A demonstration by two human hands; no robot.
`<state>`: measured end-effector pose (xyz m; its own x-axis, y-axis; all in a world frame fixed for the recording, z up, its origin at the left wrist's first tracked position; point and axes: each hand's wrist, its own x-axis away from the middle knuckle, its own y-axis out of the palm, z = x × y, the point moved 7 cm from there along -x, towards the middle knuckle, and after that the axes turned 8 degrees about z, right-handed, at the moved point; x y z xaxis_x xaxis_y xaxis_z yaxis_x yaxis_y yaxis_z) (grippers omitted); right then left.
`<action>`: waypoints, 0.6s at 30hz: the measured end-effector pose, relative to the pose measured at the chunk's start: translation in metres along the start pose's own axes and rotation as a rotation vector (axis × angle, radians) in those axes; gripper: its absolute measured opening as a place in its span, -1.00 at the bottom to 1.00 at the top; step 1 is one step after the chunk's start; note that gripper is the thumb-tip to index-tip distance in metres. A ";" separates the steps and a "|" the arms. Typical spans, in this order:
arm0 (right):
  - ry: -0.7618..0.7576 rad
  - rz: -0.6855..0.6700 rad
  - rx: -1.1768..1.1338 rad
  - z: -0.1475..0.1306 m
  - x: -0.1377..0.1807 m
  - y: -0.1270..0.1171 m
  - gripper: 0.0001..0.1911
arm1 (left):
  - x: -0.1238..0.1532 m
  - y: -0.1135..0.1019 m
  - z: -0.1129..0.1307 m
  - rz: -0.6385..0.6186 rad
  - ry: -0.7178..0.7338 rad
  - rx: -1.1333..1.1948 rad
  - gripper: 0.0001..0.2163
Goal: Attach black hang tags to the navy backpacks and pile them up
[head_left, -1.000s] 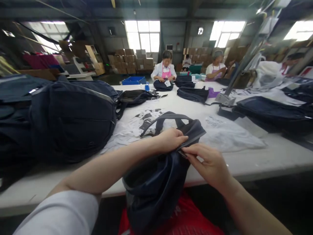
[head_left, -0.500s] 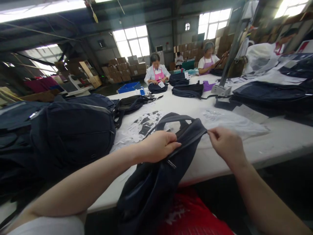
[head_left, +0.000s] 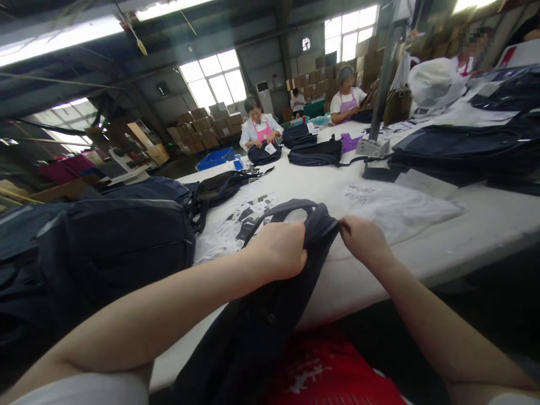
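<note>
A dark navy backpack point(head_left: 257, 315) hangs over the near table edge, its lower part in front of my red apron point(head_left: 324, 365). My left hand point(head_left: 280, 250) is closed on the bag's upper part, fingers curled into the fabric. At the right, my right hand point(head_left: 363, 239) pinches a corner of the same bag between thumb and fingers. The fabric stretches between both hands. A loop of strap stands up just beyond my left hand. Beyond it, many small black and white tags point(head_left: 251, 216) lie scattered on the white table point(head_left: 426, 253).
Large navy backpacks point(head_left: 118, 247) are piled at my left. A clear plastic bag point(head_left: 392, 211) with writing lies at the right, near more dark bags point(head_left: 459, 143). A metal post point(head_left: 382, 79) rises from the table. Across it, a person in a pink apron point(head_left: 264, 132) handles a bag.
My left hand has curled tighter into the fabric. My right hand has come a little left with the bag's corner, and the bag's upper part is more bunched. The view has shifted slightly.
</note>
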<state>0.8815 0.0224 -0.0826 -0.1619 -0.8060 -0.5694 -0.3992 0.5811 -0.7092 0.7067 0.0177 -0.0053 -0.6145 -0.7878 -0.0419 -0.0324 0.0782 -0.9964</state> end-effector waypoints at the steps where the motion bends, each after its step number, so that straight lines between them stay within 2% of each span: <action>1: -0.047 0.076 -0.055 -0.007 0.002 -0.010 -0.79 | -0.005 0.004 0.000 -0.006 -0.008 0.022 -0.73; 3: -0.172 0.118 -0.221 -0.026 0.010 -0.023 -0.79 | -0.013 0.011 -0.006 -0.005 -0.023 0.098 -0.75; 4: -0.245 0.050 -0.297 -0.037 0.015 -0.023 -0.79 | -0.015 0.013 -0.013 0.005 -0.035 0.142 -0.73; 7: -0.463 -0.340 -0.375 -0.069 0.041 -0.011 -0.73 | -0.016 0.013 -0.043 0.102 -0.127 0.238 -0.69; 8: -0.511 -0.434 -0.367 -0.075 0.049 -0.007 -0.72 | -0.015 0.012 -0.054 0.134 -0.164 0.258 -0.69; 10: -0.552 -0.519 -0.365 -0.080 0.059 -0.003 -0.72 | -0.013 0.011 -0.071 0.163 -0.214 0.303 -0.71; 13: -0.494 -0.500 -0.339 -0.079 0.053 0.002 -0.69 | -0.009 0.013 -0.076 0.159 -0.210 0.375 -0.72; 16: -0.453 -0.289 -0.194 -0.082 0.027 -0.003 -0.75 | -0.009 0.012 -0.064 0.164 -0.170 0.378 -0.72; 18: -0.531 -0.170 -0.114 -0.093 0.013 -0.007 -0.81 | -0.008 0.010 -0.055 0.171 -0.147 0.329 -0.72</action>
<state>0.7986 -0.0027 -0.0467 0.3779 -0.7028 -0.6027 -0.4793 0.4085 -0.7768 0.6678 0.0589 -0.0110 -0.4685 -0.8615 -0.1958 0.3295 0.0353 -0.9435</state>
